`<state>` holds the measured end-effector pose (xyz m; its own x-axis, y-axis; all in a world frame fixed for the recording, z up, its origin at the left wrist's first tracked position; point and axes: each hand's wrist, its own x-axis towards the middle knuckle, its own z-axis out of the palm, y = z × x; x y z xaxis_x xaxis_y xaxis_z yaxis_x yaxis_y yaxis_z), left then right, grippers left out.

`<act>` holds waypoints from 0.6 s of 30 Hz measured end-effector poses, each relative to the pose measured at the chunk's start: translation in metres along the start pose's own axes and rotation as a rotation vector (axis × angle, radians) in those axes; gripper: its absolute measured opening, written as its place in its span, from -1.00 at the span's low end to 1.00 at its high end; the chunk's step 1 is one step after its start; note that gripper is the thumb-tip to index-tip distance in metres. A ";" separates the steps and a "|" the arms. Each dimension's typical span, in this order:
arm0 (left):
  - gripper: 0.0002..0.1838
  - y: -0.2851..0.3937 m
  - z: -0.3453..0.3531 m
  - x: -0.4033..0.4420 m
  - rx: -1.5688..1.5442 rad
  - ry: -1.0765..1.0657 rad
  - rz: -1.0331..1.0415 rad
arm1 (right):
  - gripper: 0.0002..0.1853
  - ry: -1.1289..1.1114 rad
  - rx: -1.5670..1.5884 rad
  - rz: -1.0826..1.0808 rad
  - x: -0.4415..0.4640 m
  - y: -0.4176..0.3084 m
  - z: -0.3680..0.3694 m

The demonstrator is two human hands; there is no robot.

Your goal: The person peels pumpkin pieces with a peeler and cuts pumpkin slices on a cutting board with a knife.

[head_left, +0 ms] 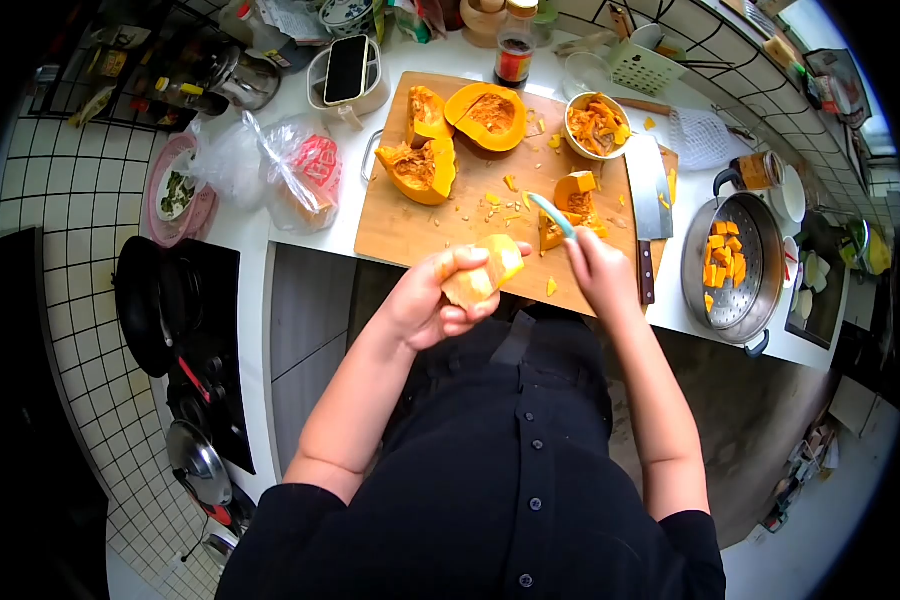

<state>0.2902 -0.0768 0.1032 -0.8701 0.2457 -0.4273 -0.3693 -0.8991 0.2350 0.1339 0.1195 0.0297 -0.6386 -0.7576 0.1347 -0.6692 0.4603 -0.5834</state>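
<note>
My left hand is closed around a pumpkin chunk with pale and orange sides, just off the front edge of the wooden cutting board. My right hand grips a slim, curved light-blue tool; its exact kind is unclear. The tool points up and left over the board, apart from the chunk. Beyond it lie cut pumpkin pieces. Larger pumpkin wedges and a seeded pumpkin half rest at the board's back left. Seeds and peel scraps are scattered about.
A cleaver lies along the board's right side. Pumpkin scraps fill a white bowl at the back. To the right, a steamer pot holds pumpkin cubes. A plastic bag sits left of the board, near a black wok.
</note>
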 end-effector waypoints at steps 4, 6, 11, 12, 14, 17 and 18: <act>-0.63 0.002 -0.006 0.000 0.085 0.202 0.104 | -0.84 -0.075 0.190 0.145 0.008 -0.012 -0.019; -0.67 0.004 -0.008 0.003 0.120 0.234 0.125 | -0.84 -0.063 0.285 0.094 0.010 -0.028 -0.025; -0.70 0.005 -0.005 0.003 0.226 0.282 0.176 | -0.83 -0.130 0.363 -0.030 0.002 -0.064 -0.027; -0.70 0.005 -0.003 0.003 0.231 0.287 0.176 | -0.83 -0.156 0.354 -0.028 0.002 -0.071 -0.029; -0.69 0.003 0.002 0.003 0.238 0.298 0.176 | -0.83 -0.233 0.306 -0.049 0.000 -0.074 -0.028; -0.68 0.000 0.007 0.005 0.285 0.344 0.193 | -0.82 -0.242 0.264 -0.090 -0.002 -0.074 -0.026; -0.68 -0.001 0.005 0.006 0.293 0.331 0.188 | -0.82 -0.238 0.254 -0.096 -0.002 -0.073 -0.024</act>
<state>0.2838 -0.0726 0.1053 -0.7977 -0.0829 -0.5974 -0.3333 -0.7650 0.5512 0.1745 0.0991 0.0913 -0.4511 -0.8921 0.0254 -0.5869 0.2751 -0.7615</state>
